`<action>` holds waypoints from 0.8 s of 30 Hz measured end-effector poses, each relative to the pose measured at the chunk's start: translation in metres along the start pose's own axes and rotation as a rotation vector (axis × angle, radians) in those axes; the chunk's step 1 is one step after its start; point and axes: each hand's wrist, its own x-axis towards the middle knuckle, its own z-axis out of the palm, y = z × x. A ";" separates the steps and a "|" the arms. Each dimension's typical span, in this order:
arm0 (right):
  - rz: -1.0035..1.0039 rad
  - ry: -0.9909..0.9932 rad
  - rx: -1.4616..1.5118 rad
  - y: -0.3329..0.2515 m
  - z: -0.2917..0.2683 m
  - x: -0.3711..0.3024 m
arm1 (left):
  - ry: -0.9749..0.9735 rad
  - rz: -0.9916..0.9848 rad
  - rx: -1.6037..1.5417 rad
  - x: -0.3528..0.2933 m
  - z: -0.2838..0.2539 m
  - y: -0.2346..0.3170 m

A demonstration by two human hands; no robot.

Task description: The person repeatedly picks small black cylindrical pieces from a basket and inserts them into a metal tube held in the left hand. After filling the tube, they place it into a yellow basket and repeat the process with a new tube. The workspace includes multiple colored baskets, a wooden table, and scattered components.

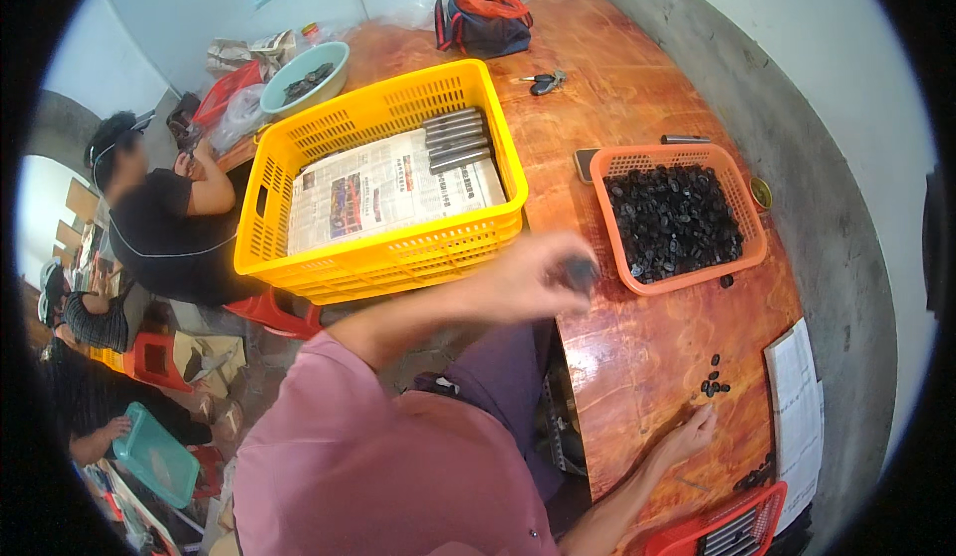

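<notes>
My left hand [528, 275] is raised beside the table's near edge, its fingers wrapped round a dark cylindrical piece [580, 271] seen nearly end-on and slightly blurred. Low over the table, my right hand [685, 437] has its fingertips drawn together; whatever they may pinch is too small to make out. Just beyond those fingertips lies a small group of black oval pieces [714, 389]. An orange basket [609, 242] heaped with similar black pieces stands farther up the table. To the left, a yellow crate [388, 242] holds several dark metal tubes [456, 138] on newspaper [344, 193].
A red basket [772, 516] with metal tubes is at the lower right, beside paper sheets [795, 417]. Farther back are pliers [546, 82], a dark bag [488, 18] and a pale green basin [334, 58]. A person in black [164, 213] sits left of the crate.
</notes>
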 end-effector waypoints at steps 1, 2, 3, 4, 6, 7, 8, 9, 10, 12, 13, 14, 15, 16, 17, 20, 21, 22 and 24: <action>-0.065 0.013 -0.051 -0.003 -0.001 -0.001 | 0.188 0.063 0.225 -0.001 -0.024 0.018; -0.052 0.028 -0.031 0.000 -0.001 -0.001 | 0.395 0.134 0.231 0.001 -0.046 0.020; -0.037 0.034 -0.007 0.007 0.000 0.000 | 0.449 0.242 0.047 0.005 -0.075 0.016; -0.018 0.033 0.021 0.011 0.001 0.000 | 0.523 0.215 0.056 0.006 -0.108 0.011; -0.035 -0.007 -0.065 0.012 -0.005 0.001 | 0.701 0.072 0.196 0.010 -0.158 -0.005; -0.043 -0.031 -0.104 0.011 -0.006 0.002 | 0.767 0.061 0.221 0.012 -0.182 -0.026; -0.054 -0.026 -0.128 0.011 -0.004 0.002 | 0.791 0.021 0.301 0.014 -0.206 -0.057; -0.066 -0.019 -0.153 0.010 -0.002 0.002 | 0.813 -0.018 0.381 0.017 -0.229 -0.093; -0.076 -0.010 -0.179 0.010 0.000 0.002 | 0.831 -0.058 0.461 0.020 -0.242 -0.118; -0.050 -0.010 -0.178 0.009 -0.002 0.001 | 0.759 -0.155 0.418 0.027 -0.234 -0.146; -0.040 -0.012 -0.176 0.008 -0.002 0.001 | 0.725 -0.183 0.423 0.030 -0.233 -0.159; -0.052 -0.008 -0.192 0.010 -0.001 0.002 | 0.690 -0.210 0.431 0.033 -0.232 -0.171; -0.064 -0.008 -0.209 0.013 0.000 0.003 | 0.656 -0.220 0.464 0.035 -0.235 -0.187; -0.077 -0.012 -0.226 0.017 0.001 0.005 | 0.625 -0.233 0.497 0.036 -0.240 -0.205; -0.087 -0.026 -0.221 0.020 0.004 0.006 | 0.660 -0.192 0.531 0.037 -0.249 -0.231; -0.091 -0.024 -0.236 0.026 -0.005 0.007 | 0.571 -0.186 0.758 0.050 -0.244 -0.235; -0.077 -0.033 -0.238 0.025 -0.006 0.006 | 0.511 -0.212 0.886 0.050 -0.244 -0.235; -0.063 -0.044 -0.240 0.023 -0.006 0.005 | 0.449 -0.239 1.014 0.047 -0.245 -0.235; -0.057 -0.028 -0.271 0.008 -0.003 0.002 | 0.383 -0.253 1.171 0.045 -0.243 -0.235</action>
